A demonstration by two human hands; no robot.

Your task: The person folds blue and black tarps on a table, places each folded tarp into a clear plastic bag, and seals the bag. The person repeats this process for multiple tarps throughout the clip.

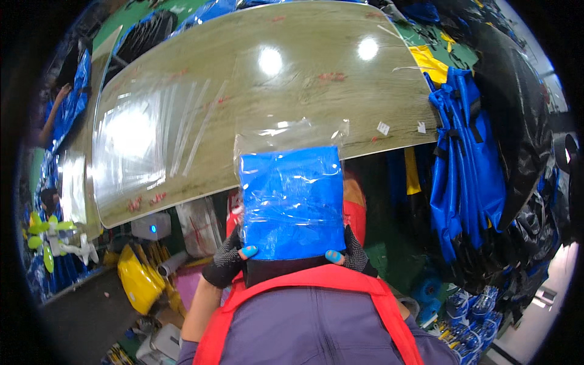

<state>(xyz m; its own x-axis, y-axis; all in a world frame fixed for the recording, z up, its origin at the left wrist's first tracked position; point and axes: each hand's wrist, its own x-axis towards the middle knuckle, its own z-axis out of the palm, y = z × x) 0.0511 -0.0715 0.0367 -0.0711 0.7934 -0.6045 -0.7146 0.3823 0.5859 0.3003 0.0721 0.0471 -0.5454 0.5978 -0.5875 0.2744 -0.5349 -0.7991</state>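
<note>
A folded blue sheet-like item with a black lower edge sits in a clear plastic bag (292,201). It is held upright in front of my chest, at the table's near edge. My left hand (226,261), in a black dotted glove with a blue-covered thumb tip, grips its lower left corner. On the lower right corner, my right hand (358,257) is closed in the same way, thumb on the front face. The other fingers of both hands are hidden behind the bag. The loose clear top of the plastic rises above the blue part, over the tabletop.
Flat clear plastic bags (131,140) lie on the left of the glossy table (292,73). Blue bags (465,164) hang off its right side, beside black sheeting (511,115). A green fan (52,237) stands at the left; yellow material (139,277) lies below.
</note>
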